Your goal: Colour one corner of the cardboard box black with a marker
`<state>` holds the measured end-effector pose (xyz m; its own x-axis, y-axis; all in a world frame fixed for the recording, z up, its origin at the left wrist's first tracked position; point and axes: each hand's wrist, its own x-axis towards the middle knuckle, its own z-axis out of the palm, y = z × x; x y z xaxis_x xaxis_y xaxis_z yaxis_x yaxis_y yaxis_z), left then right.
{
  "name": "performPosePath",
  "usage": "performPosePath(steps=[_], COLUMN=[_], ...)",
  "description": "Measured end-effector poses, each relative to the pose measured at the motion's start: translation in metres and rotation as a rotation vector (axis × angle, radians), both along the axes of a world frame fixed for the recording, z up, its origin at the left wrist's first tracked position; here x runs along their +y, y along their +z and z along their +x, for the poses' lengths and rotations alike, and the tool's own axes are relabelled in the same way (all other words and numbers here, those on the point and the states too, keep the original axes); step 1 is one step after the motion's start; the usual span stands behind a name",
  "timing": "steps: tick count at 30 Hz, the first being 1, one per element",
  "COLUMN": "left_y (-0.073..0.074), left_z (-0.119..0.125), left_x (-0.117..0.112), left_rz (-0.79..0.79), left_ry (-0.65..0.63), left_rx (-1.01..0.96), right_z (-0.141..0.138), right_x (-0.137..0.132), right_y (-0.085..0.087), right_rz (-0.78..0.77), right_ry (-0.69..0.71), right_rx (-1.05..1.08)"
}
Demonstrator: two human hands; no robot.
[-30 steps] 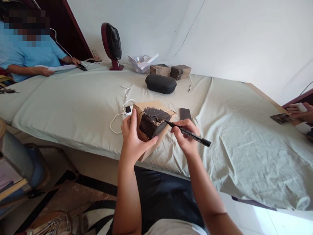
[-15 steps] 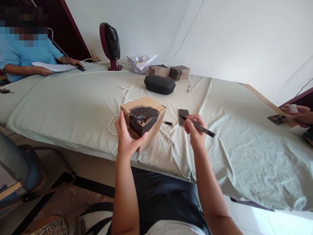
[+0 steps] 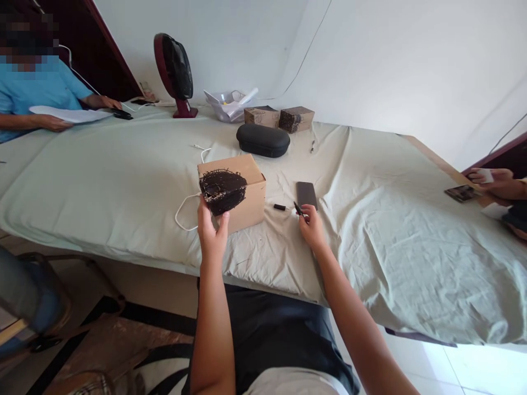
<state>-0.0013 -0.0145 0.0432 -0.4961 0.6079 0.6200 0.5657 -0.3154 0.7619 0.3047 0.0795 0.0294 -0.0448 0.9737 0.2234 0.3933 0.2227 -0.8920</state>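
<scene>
A brown cardboard box [image 3: 247, 206] rests on the cloth-covered table, one corner scribbled over in black ink [image 3: 223, 192]. My left hand [image 3: 212, 227] grips that inked corner from the near left side, thumb on the front face. To the right of the box, my right hand [image 3: 312, 227] is closed around a black marker [image 3: 299, 210], tip pointing up and left. A black marker cap [image 3: 279, 207] lies between the box and that hand. Just beyond my right fingers lies a dark phone [image 3: 307, 194].
A black zip case [image 3: 263, 140], two smaller cardboard boxes [image 3: 297, 119], a basket of papers [image 3: 228, 107] and a fan [image 3: 177, 77] stand along the back. A white cable [image 3: 181, 211] runs left of the box. People sit at the far left and right.
The box has turned and come down onto the table, showing more of its plain side. My right hand has moved slightly left and lower, the marker now mostly within the fingers.
</scene>
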Motion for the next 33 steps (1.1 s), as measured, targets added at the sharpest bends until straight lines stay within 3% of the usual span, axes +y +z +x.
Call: performPosePath(steps=[4,8,13,20,24,28,33], left_y=[0.002,0.004,0.000,-0.027,-0.035,-0.035,-0.036], left_z=[0.006,0.013,0.018,0.022,0.020,0.019,0.018], left_x=[0.002,0.005,0.008,0.017,0.021,0.022,0.022], left_rz=[0.097,0.118,0.132,0.169,0.191,0.159,0.132], left_ry=[0.036,0.082,0.145,0.207,0.195,0.169,0.153], left_rx=[0.001,-0.088,-0.186,-0.472,-0.550,-0.568,-0.594], right_z=[-0.009,-0.014,-0.015,-0.015,-0.022,-0.045,-0.071], right_x=[-0.004,-0.009,-0.009,-0.006,0.005,0.022,0.037], right_y=[-0.009,-0.009,-0.009,-0.005,0.003,0.007,0.003], right_rz=[0.097,0.174,0.185,0.182,0.137,0.068,0.034], right_ry=[-0.051,-0.041,-0.009,0.111,0.172,0.112,-0.021], right_rx=[-0.377,-0.511,-0.526,-0.553,-0.614,-0.622,-0.446])
